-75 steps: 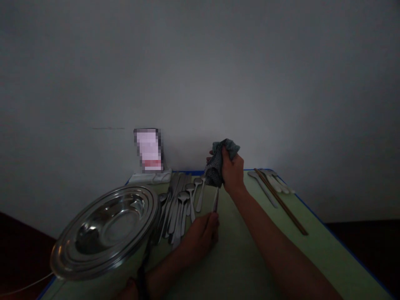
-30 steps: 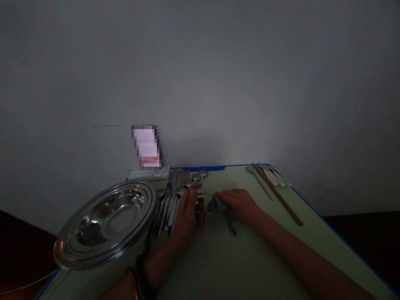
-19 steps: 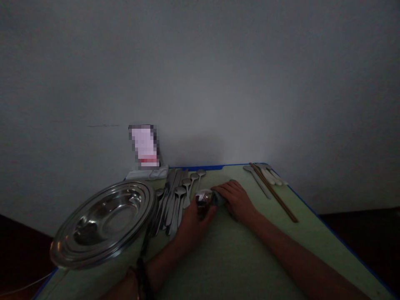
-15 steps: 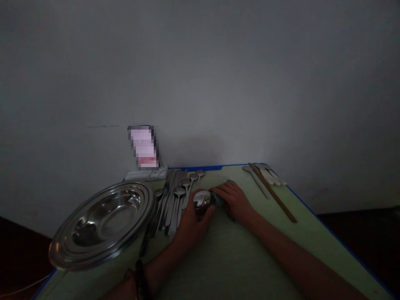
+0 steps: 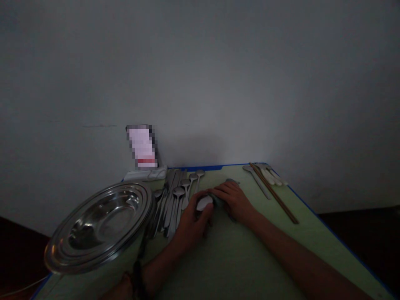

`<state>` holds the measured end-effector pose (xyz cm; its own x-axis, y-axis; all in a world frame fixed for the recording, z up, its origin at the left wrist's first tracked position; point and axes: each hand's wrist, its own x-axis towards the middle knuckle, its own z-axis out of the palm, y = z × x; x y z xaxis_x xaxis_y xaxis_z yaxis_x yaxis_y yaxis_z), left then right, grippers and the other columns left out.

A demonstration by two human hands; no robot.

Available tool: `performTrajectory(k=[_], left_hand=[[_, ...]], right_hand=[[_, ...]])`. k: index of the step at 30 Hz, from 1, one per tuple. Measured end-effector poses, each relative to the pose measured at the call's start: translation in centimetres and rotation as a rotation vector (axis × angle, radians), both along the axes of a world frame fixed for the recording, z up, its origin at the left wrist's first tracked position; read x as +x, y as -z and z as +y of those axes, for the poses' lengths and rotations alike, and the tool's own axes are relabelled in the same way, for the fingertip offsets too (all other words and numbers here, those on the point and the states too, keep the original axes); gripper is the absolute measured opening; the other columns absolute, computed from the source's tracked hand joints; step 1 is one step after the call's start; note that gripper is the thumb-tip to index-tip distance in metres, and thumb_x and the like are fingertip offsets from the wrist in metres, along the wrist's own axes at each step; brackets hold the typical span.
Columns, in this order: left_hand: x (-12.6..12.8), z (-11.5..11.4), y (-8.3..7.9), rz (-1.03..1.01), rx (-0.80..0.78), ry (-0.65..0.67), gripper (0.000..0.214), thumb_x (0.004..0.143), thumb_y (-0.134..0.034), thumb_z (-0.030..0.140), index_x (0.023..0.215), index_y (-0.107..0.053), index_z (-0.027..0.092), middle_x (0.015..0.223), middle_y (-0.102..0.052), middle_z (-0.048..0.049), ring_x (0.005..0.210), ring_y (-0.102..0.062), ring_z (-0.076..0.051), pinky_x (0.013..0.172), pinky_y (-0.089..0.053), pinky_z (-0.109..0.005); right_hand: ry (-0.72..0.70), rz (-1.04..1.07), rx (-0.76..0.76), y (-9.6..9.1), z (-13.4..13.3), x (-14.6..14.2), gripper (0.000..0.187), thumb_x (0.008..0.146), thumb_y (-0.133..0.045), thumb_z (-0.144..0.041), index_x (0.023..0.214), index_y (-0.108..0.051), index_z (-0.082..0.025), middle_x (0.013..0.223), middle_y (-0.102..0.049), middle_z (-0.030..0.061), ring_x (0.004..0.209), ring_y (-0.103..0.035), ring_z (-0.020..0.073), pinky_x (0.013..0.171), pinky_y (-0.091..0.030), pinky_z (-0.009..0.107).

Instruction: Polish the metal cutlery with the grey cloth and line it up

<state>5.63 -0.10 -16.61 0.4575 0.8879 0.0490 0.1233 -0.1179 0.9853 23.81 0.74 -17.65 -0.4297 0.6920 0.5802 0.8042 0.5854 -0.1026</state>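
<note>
My left hand (image 5: 193, 221) is closed around a shiny metal piece (image 5: 204, 203) with an oval, rounded face. Whether that is a spoon's bowl or a small dish I cannot tell. My right hand (image 5: 233, 200) is bent over a grey, cloth-like piece (image 5: 233, 181), which shows past its fingers and below its palm. The fingertips of my right hand meet the far side of the metal piece. Left of my hands lie several metal spoons (image 5: 179, 191) and knives (image 5: 170, 179), side by side with handles toward me.
Stacked wide steel dishes (image 5: 145, 196) stand at the table's left. Behind them a phone (image 5: 142, 146) leans on the wall over a white object (image 5: 145, 173). At right lie a spoon (image 5: 258, 181), wooden chopsticks (image 5: 276, 196) and white-handled cutlery (image 5: 271, 177). The table (image 5: 250, 266) has blue edging.
The metal piece has tilted in my left hand, so its face now looks flatter and paler. The fingers of my left hand have shifted slightly around it; my right hand stays nearly in place.
</note>
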Motion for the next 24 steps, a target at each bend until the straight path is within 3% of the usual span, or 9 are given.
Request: performTrajectory(k=[7,12,19,24], left_hand=[[0.1,0.0,-0.4,0.043,0.014,-0.053,0.040,0.079,-0.056,0.040,0.110,-0.041,0.019,0.067,-0.055,0.0047,0.038,-0.045,-0.007,0.035,-0.039,-0.019],[-0.1,0.1,-1.0,0.079,0.199,-0.179,0.028,0.071,-0.064,0.031,0.093,-0.051,0.018,0.090,-0.059,-0.0032,0.074,-0.058,-0.015,0.062,-0.047,-0.025],[-0.3,-0.3,-1.4,0.033,0.259,-0.190,0.023,0.070,-0.062,0.029,0.088,-0.051,0.020,0.085,-0.060,-0.0020,0.081,-0.058,-0.017,0.071,-0.046,-0.028],[-0.2,-0.7,-1.8,0.019,0.242,-0.168,0.024,0.069,-0.063,0.028,0.089,-0.053,0.020,0.088,-0.060,-0.0027,0.084,-0.058,-0.018,0.074,-0.046,-0.028]], right_hand=[[-0.031,0.007,0.003,0.0,-0.2,-0.4,0.038,0.082,-0.048,-0.011,0.119,-0.054,-0.019,0.097,-0.065,0.0077,0.090,-0.050,0.0204,0.082,-0.039,0.036],[-0.033,0.000,0.006,-0.1,-0.1,-0.4,0.038,0.082,-0.048,-0.012,0.119,-0.054,-0.020,0.098,-0.065,0.0076,0.090,-0.051,0.0202,0.084,-0.038,0.037],[0.212,0.185,0.000,0.4,0.9,1.8,0.052,0.071,-0.044,0.001,0.117,-0.056,-0.020,0.106,-0.063,0.0078,0.100,-0.048,0.0221,0.091,-0.034,0.041],[0.240,0.249,-0.006,0.8,1.2,2.2,0.054,0.069,-0.044,0.001,0.117,-0.056,-0.021,0.105,-0.062,0.0079,0.100,-0.049,0.0225,0.091,-0.034,0.042]])
